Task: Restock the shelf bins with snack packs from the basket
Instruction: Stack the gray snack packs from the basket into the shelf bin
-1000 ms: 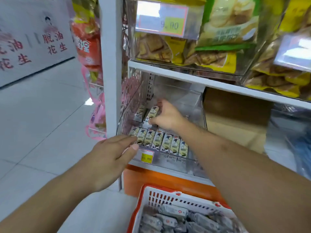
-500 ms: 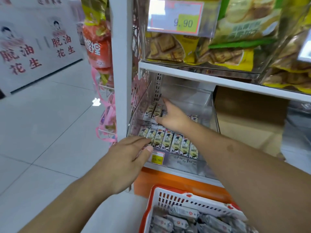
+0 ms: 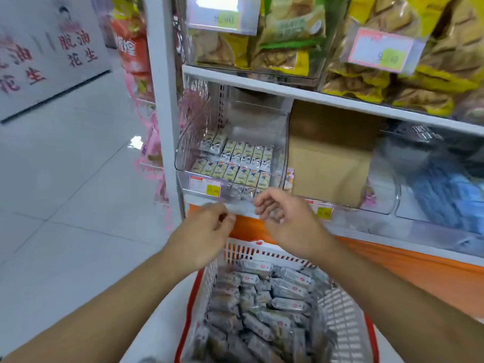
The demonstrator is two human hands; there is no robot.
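The snack packs (image 3: 237, 163) lie in the clear shelf bin (image 3: 230, 189) in two rows: I count seven in the front row and about seven behind, though the back ones blur together. Many more grey packs (image 3: 264, 307) fill the white basket (image 3: 340, 310) below me, too many and too heaped to count. Both my hands hover between bin and basket, just in front of the bin's lip. My left hand (image 3: 207, 231) has its fingers loosely curled, thumb near the fingertips, holding nothing I can make out. My right hand (image 3: 285, 221) hangs with fingers bent downward, also empty. To the right of the bin stands a cardboard box (image 3: 327, 161); yellow snack bags (image 3: 285, 35) fill the shelf above.
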